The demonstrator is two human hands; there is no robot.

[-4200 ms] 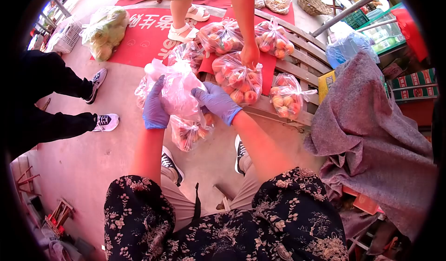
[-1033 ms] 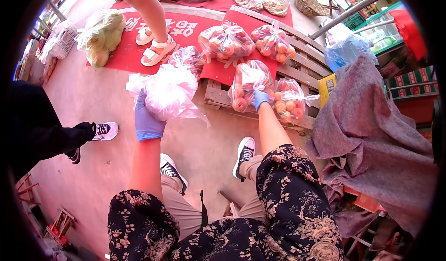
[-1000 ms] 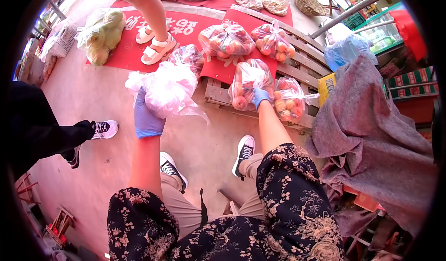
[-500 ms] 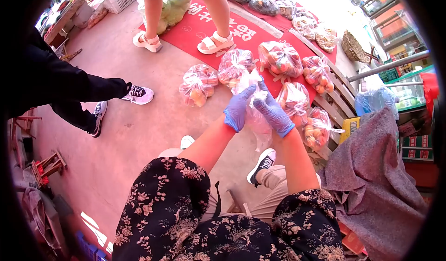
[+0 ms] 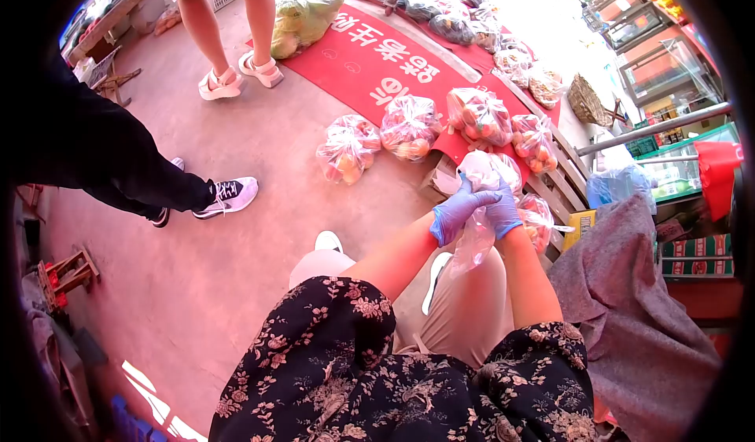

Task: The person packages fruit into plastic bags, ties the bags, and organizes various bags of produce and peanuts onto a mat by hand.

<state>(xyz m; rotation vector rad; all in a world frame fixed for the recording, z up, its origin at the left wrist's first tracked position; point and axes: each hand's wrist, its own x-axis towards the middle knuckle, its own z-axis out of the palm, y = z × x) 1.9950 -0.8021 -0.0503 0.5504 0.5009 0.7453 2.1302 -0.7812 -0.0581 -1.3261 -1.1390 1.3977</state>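
Note:
Both my hands wear blue-purple gloves. My left hand (image 5: 464, 210) is closed on a thin clear plastic bag (image 5: 474, 247), which hangs limp below the fingers. Right beside it, touching it, my right hand (image 5: 504, 211) grips the same bag. Whitish plastic bulges just above the hands; I cannot tell how much of it is this bag or a bag behind. Knotted clear bags of round orange and reddish produce stand in front: one on the floor (image 5: 348, 149), others by the red cloth (image 5: 411, 127), and one partly behind my right wrist (image 5: 537, 220).
A red cloth (image 5: 338, 60) with white lettering lies ahead, bearing more bags and a large sack of green produce (image 5: 303, 19). Two other people stand at left, one in pink-and-black sneakers (image 5: 230, 197). A grey blanket (image 5: 629, 292) drapes at right, near a metal rail (image 5: 661, 127).
My hands have moved right and closer together with the plastic bag. The person in sandals has stepped left, off the red cloth; the person in dark trousers has shifted their feet.

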